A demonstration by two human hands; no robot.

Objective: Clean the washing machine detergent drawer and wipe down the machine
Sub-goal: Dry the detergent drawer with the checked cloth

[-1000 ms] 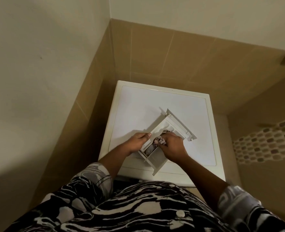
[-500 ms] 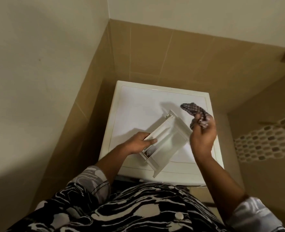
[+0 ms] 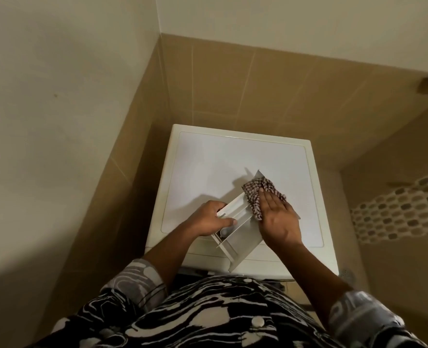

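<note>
A white detergent drawer point(image 3: 238, 237) lies diagonally on the top of the white washing machine point(image 3: 207, 167), its front end over the machine's near edge. My left hand point(image 3: 211, 218) grips the drawer's left side wall, thumb on the inner rim. A brown-and-white checked cloth point(image 3: 256, 194) is spread over the drawer's far right part. My right hand point(image 3: 278, 217) lies flat on the cloth with straight fingers, pressing it against the drawer. The drawer's far end is partly hidden under cloth and hand.
The machine stands in a corner, with tan tiled walls point(image 3: 233, 84) behind and to its left. A pebble-mosaic strip point(image 3: 396, 214) runs along the right wall. My patterned black-and-white shirt point(image 3: 207, 317) fills the bottom of the view.
My right hand pulled the cloth out of the drawer and lifted it, then came down and now presses it flat on the drawer's far right side. My left hand kept its grip.
</note>
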